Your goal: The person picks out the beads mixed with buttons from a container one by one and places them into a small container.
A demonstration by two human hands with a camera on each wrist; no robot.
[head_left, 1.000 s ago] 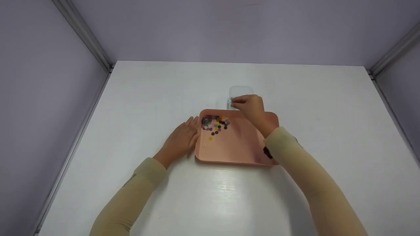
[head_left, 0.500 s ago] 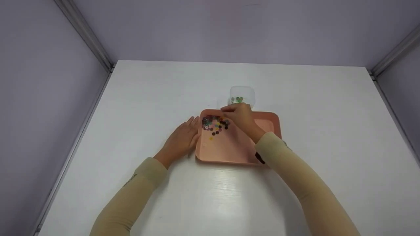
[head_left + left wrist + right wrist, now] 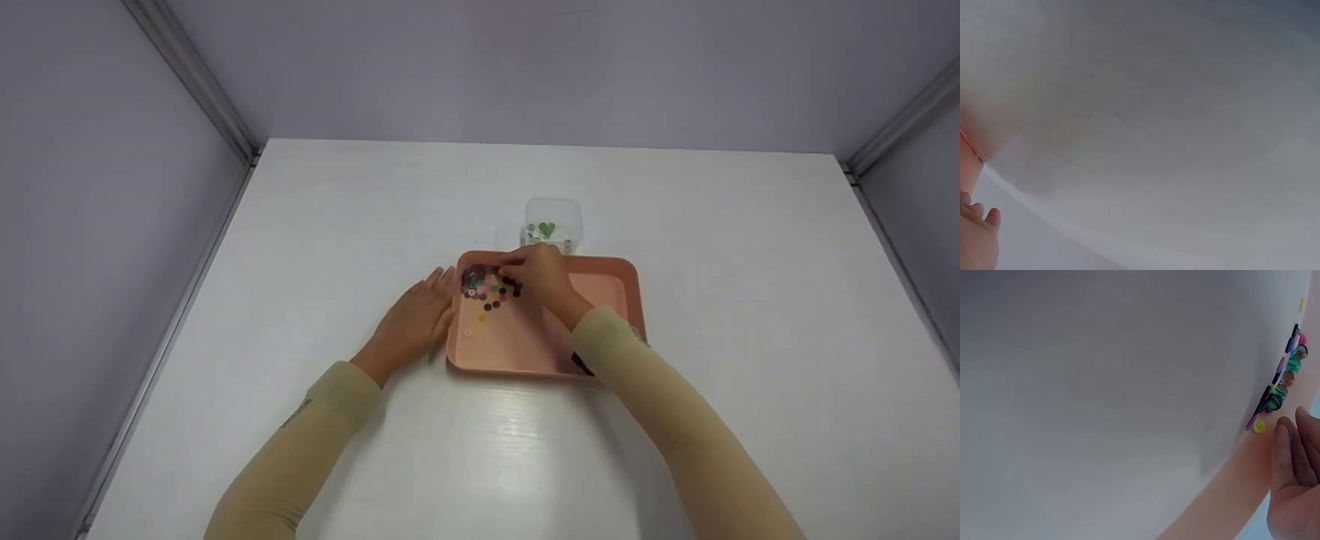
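in the far left corner of the shallow pink plastic tray (image 3: 600, 289) lies a heap of small coloured buttons (image 3: 489, 285); the right hand (image 3: 541, 277) reaches over its right edge, fingers extended, grasping nothing visible. the left hand (image 3: 414, 319) rests flat and relaxed against the tray's left rim. a clear plastic box (image 3: 553, 223) sits just behind.

right hand (image 3: 541, 279) perhaps hides some buttons (image 3: 489, 284).

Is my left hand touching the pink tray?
Touching. The head view shows the left hand lying flat on the table, its fingertips pressed against the left rim of the pink tray, with no gap between them.
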